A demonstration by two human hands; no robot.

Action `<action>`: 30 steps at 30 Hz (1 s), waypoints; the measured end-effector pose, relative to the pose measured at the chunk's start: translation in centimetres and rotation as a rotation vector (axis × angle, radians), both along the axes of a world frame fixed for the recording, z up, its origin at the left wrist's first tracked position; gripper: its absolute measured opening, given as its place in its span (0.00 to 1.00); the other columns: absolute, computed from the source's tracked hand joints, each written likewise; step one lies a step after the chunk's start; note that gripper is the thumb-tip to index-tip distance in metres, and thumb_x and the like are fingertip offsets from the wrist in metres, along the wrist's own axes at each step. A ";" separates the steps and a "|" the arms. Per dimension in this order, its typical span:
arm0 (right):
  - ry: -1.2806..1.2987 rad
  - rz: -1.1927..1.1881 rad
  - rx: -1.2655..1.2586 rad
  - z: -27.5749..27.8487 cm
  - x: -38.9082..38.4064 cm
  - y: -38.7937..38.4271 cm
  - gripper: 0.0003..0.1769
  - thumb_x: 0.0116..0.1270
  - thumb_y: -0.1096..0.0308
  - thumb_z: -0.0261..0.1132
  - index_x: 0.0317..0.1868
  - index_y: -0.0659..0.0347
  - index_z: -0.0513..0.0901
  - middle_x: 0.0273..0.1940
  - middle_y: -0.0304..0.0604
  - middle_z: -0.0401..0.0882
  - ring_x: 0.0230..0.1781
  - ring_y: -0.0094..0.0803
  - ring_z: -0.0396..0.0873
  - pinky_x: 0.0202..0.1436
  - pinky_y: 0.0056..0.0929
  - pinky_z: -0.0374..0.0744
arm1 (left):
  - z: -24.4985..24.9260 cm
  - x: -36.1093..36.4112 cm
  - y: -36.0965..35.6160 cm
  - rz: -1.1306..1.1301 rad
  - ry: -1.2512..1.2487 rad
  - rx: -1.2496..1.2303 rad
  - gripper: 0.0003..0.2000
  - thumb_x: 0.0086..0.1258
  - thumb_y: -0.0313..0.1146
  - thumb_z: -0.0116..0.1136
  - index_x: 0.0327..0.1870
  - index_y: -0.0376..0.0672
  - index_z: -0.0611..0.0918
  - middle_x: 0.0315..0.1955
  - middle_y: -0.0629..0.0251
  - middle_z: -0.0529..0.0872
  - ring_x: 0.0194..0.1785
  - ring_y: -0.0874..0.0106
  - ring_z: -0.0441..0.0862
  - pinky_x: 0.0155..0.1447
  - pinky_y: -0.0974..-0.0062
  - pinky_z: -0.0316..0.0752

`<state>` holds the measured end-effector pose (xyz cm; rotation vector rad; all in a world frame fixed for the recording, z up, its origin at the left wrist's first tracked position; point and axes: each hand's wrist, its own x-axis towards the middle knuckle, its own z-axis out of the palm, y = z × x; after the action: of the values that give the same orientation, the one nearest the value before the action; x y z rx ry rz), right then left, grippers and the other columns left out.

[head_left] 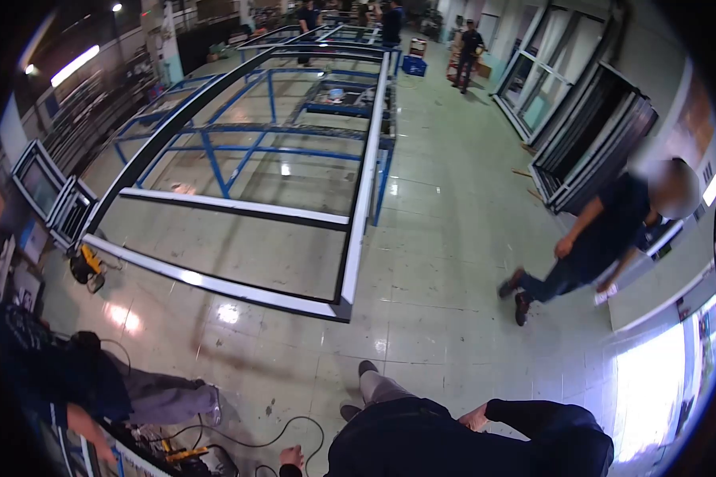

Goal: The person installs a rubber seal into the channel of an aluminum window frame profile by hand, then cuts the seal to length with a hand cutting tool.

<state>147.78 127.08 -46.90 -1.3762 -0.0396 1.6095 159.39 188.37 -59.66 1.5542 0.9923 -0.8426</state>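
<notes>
At the bottom of the view my left hand (292, 455) hangs beside my body, its fingers curled in, and I see nothing in them. A black cable (314, 423) loops across the floor close to it. My right hand (475, 417) rests against my side at the hip; its fingertips are hidden by my dark clothing. In front of me, beyond my reach, a large white-and-black window frame (270, 294) with a crossbar lies on a blue metal stand (215, 163). Neither hand touches it.
A person (612, 222) walks at the right, holding something small and white. Another person (95, 381) is at the lower left, near a yellow power tool (187, 455). Frames (589, 143) lean along the right wall. Other people stand at the back near a blue crate (413, 65).
</notes>
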 end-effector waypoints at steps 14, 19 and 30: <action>-0.100 0.267 -0.051 9.6 27.0 10.9 0.25 0.71 0.57 0.62 0.61 0.64 0.75 0.46 0.36 0.83 0.42 0.22 0.76 0.44 0.27 0.77 | 4.6 20.6 -0.5 -0.319 -0.293 0.158 0.28 0.63 0.55 0.62 0.54 0.38 0.84 0.48 0.50 0.87 0.54 0.57 0.84 0.61 0.65 0.76; -0.146 0.300 -0.058 10.8 36.6 17.9 0.24 0.70 0.57 0.63 0.60 0.64 0.77 0.45 0.37 0.83 0.42 0.23 0.77 0.45 0.28 0.77 | 1.9 24.7 8.0 -0.214 -0.250 0.255 0.28 0.62 0.56 0.62 0.52 0.39 0.85 0.48 0.50 0.87 0.55 0.56 0.84 0.62 0.64 0.76; -0.225 0.212 -0.206 12.1 53.6 40.6 0.23 0.69 0.57 0.64 0.56 0.64 0.79 0.43 0.37 0.84 0.42 0.25 0.79 0.47 0.29 0.77 | 4.8 43.2 29.2 -0.013 -0.460 0.345 0.17 0.66 0.44 0.63 0.43 0.37 0.83 0.35 0.56 0.88 0.41 0.64 0.86 0.50 0.69 0.78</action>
<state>201.40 167.71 -34.76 -1.7583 -0.1623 1.6592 202.56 217.58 -54.86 1.9366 0.8127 -0.3000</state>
